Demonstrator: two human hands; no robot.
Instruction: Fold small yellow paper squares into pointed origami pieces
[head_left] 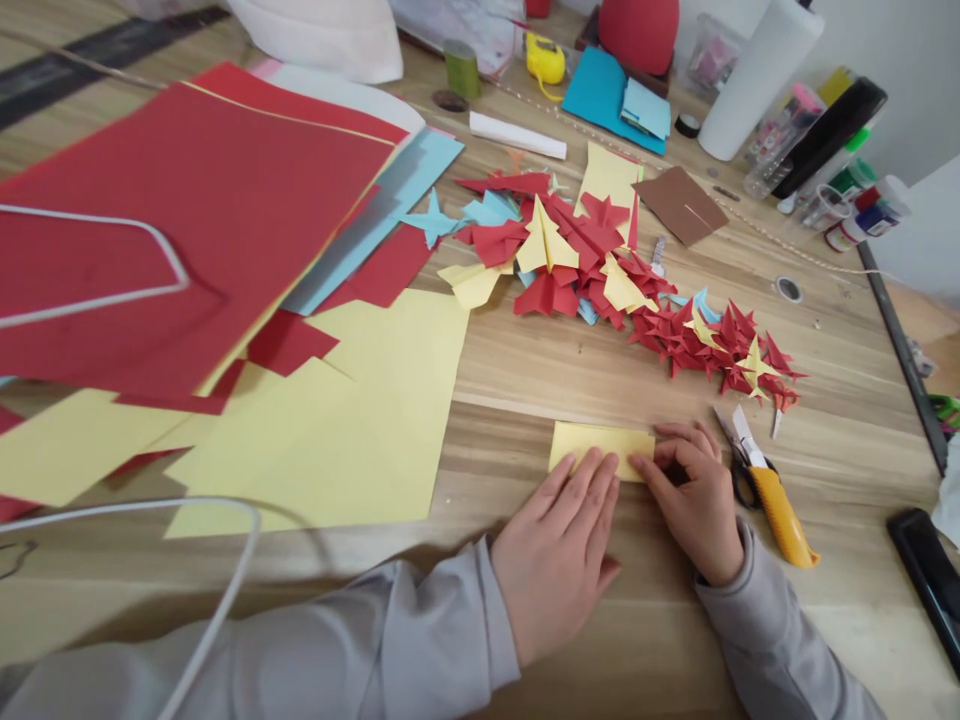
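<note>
A small pale-yellow paper (pixel 600 437), which looks folded into a rectangle, lies on the wooden table. My left hand (pixel 559 550) rests palm down over its lower edge, fingers stretched out flat. At the right end, my right hand (pixel 697 500) pinches the paper's edge between thumb and curled fingers. Just right of that hand lie scissors (pixel 742 478) with dark handles, partly hidden by a box cutter (pixel 784 515) with an orange-yellow handle. Beyond the hands stretches a pile of folded paper stars and planes (pixel 570 250), mostly red with some yellow and blue.
Large red sheets (pixel 225 190) and a yellow sheet (pixel 382 430) spread across the left side. A white cable (pixel 225 610) loops above my left sleeve. At the back stand a yellow tape measure (pixel 545 60), a white roll (pixel 761 80) and several bottles. A black object (pixel 926 570) lies far right.
</note>
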